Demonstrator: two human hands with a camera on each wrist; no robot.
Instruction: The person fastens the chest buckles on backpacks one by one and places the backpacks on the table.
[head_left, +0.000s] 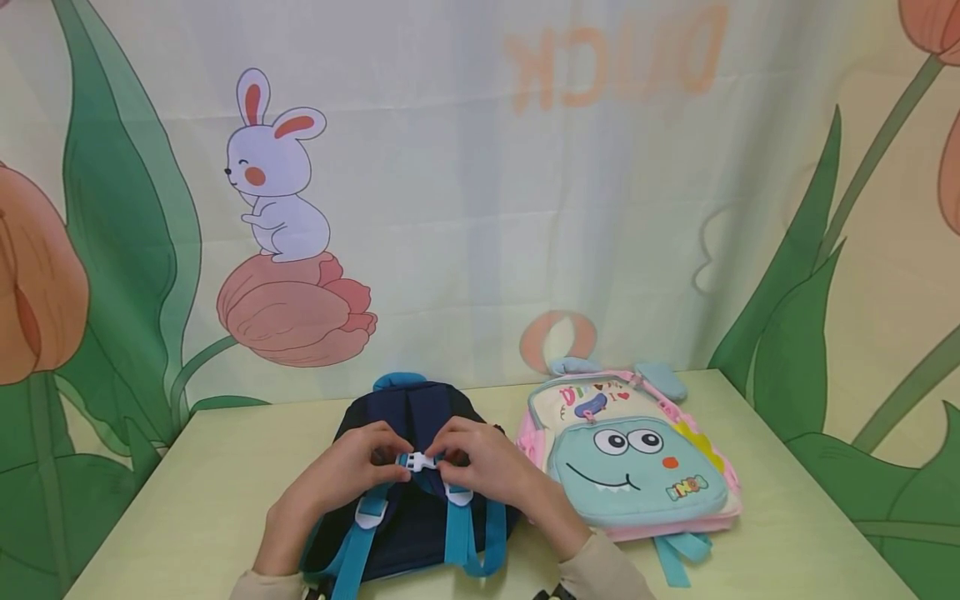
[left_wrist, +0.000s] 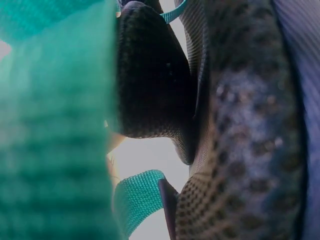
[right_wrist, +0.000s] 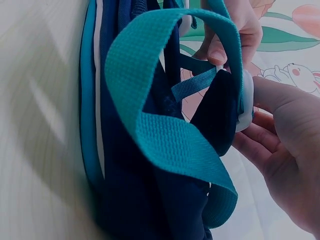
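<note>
A dark blue backpack lies on the table with its straps facing up. Above it, both hands meet at a white plastic buckle on the chest strap. My left hand pinches the buckle's left end between thumb and fingers, while my right hand pinches the right end. The two buckle parts meet between the fingertips. Teal webbing loops down from the shoulder straps through white adjusters. Blurred teal webbing and dark mesh padding fill the left wrist view, hiding most of that hand.
Right of the dark backpack lies a pink and light blue backpack with a cartoon face and teal straps hanging at its front. Both are on a pale yellow table. A printed curtain with a rabbit and tulips hangs behind.
</note>
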